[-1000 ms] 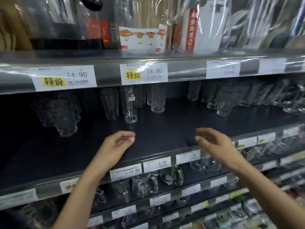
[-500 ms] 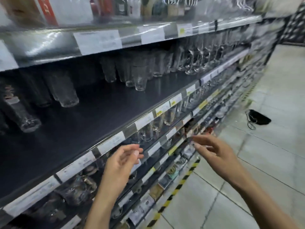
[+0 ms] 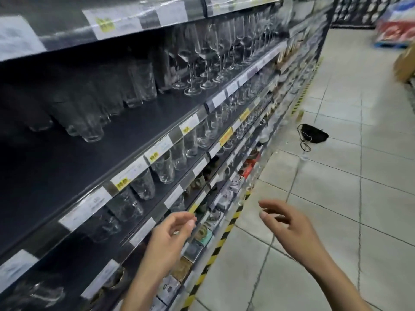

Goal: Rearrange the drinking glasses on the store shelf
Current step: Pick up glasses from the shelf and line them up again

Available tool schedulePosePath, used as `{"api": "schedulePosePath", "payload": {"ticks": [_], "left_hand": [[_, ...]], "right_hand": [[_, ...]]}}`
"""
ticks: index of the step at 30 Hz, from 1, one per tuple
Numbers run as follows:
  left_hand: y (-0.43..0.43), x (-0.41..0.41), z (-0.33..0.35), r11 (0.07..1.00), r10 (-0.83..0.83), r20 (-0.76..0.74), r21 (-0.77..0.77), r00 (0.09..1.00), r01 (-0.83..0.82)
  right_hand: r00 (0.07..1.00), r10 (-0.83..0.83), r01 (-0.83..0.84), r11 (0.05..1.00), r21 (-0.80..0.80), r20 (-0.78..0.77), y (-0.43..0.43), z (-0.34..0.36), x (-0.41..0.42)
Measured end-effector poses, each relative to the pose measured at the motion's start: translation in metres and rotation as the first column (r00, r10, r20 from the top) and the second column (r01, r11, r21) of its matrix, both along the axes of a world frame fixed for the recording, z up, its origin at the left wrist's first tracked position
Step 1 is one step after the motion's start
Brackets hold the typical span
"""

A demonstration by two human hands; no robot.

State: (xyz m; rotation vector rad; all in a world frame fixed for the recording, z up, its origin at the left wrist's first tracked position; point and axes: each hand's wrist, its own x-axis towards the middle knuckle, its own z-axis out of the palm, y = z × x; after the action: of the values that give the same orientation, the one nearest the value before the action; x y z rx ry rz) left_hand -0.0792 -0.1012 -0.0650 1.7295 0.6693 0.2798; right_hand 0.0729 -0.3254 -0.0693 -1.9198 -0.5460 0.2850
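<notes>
A long dark store shelf (image 3: 139,122) runs away to the right. Clear tumblers (image 3: 89,122) stand on it at the left, and stemmed wine glasses (image 3: 202,63) farther along. More tumblers (image 3: 164,167) line the shelf below. My left hand (image 3: 170,241) hovers in front of the lower shelf edges with loosely curled fingers, holding nothing. My right hand (image 3: 289,230) hangs over the aisle floor, fingers relaxed and spread, also empty. Neither hand touches a glass.
Price labels (image 3: 157,151) line the shelf edges. Lower shelves hold boxed goods (image 3: 202,236). A yellow-black hazard strip (image 3: 215,250) marks the shelf base. A black bag with cord (image 3: 313,135) lies on the tiled floor (image 3: 336,198). Stacked goods (image 3: 395,32) stand at the far right.
The view has swung right along the aisle, from facing the shelf to looking down its length. Both hands have dropped below the glass shelf and stay empty.
</notes>
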Motion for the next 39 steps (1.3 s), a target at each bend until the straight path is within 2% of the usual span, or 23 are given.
{"api": "schedulePosePath", "payload": {"ticks": [4,11,17,21,28,31,35,39], "left_hand": [[-0.011,0.068,0.0,1.0,0.017,-0.016,0.011,1.0,-0.016],[-0.008,0.148,0.013,0.989,0.146,-0.015,0.011,0.989,-0.146],[0.02,0.192,0.04,0.956,0.287,0.079,0.046,0.955,-0.291],[0.054,0.222,0.053,0.939,0.326,0.17,0.056,0.93,-0.339],[0.119,0.273,0.072,0.879,0.439,0.275,0.064,0.855,-0.472],[0.146,0.293,0.083,0.837,0.525,0.305,-0.015,0.795,-0.547],[0.186,0.318,0.099,0.744,0.636,0.286,0.017,0.716,-0.668],[0.237,0.327,0.095,0.587,0.767,0.233,0.122,0.598,-0.8]], "right_hand": [[0.998,0.016,-0.016,1.0,0.005,-0.059,0.0,-0.009,0.077],[0.982,0.158,-0.16,0.987,-0.013,-0.101,0.037,0.0,0.179],[0.951,0.285,-0.286,0.958,0.016,-0.123,0.099,0.013,0.234],[0.919,0.389,-0.386,0.921,0.049,-0.063,0.152,0.03,0.268],[0.881,0.472,-0.467,0.875,0.131,-0.014,0.254,0.076,0.312],[0.851,0.525,-0.522,0.845,0.12,0.002,0.297,0.087,0.325],[0.817,0.576,-0.576,0.817,0.03,0.023,0.351,0.096,0.338],[0.81,0.587,-0.587,0.809,0.024,0.004,0.399,0.104,0.346]]}}
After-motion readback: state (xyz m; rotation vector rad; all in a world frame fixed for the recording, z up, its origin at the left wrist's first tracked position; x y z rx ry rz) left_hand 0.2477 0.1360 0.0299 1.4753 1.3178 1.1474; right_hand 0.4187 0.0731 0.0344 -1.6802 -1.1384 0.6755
